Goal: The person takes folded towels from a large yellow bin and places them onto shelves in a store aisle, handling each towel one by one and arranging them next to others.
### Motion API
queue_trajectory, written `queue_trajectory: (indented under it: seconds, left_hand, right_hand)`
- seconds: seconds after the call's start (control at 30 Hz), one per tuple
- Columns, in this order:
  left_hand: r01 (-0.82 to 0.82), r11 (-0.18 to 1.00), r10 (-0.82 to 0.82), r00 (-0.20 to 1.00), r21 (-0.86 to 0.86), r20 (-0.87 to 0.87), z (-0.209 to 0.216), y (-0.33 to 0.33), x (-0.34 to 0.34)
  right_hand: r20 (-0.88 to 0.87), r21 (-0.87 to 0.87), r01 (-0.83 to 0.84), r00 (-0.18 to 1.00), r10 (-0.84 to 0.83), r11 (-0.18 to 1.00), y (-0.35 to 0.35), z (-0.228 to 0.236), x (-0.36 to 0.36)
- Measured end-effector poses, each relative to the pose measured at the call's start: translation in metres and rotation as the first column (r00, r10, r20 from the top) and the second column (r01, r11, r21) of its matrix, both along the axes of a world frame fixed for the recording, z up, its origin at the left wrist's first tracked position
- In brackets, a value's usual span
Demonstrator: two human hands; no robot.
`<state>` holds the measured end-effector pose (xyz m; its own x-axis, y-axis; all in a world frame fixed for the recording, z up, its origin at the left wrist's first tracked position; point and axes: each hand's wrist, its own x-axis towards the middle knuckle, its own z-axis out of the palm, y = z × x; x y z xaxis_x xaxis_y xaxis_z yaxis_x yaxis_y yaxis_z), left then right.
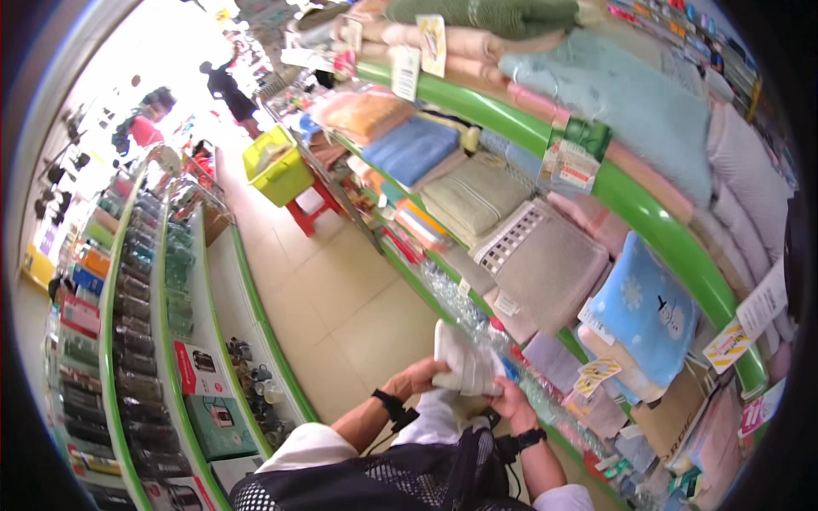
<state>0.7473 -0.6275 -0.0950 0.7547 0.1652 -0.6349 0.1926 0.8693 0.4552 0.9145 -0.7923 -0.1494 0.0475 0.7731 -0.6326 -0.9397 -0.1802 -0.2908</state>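
A white folded towel point(466, 362) with faint stripes is held up in front of my body, over the aisle floor. My left hand point(423, 375) grips its left edge, with the fingers closed on the cloth. My right hand point(514, 404) pinches its lower right corner. Just to the right of the towel runs the shelf of folded towels. Nearest there are a grey towel point(545, 264) with a checked band and a light blue towel point(645, 307) with a snowman on it.
On the right, green-edged shelves point(648, 213) carry stacked towels and hanging price tags. Left of the aisle stand shelves of glasses point(179, 281) and boxes point(220, 423). Ahead, a yellow-green bin point(277, 166) rests on a red stool point(313, 209). Farther off is a person point(228, 94).
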Motion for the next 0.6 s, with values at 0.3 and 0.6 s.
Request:
queue_trajectory:
  seconds: [0.3,0.6]
  left_hand:
    - [-0.092,0.996,0.090,0.986,0.007,0.143,0.005,-0.066,-0.095]
    - [-0.176,0.984,0.175,0.960,-0.014,0.218,-0.018,-0.062,-0.253]
  right_hand:
    - [-0.198,0.029,-0.034,0.979,0.039,0.999,-0.045,-0.005,-0.057]
    - [-0.096,-0.022,-0.175,0.980,0.172,0.984,-0.031,-0.015,-0.209]
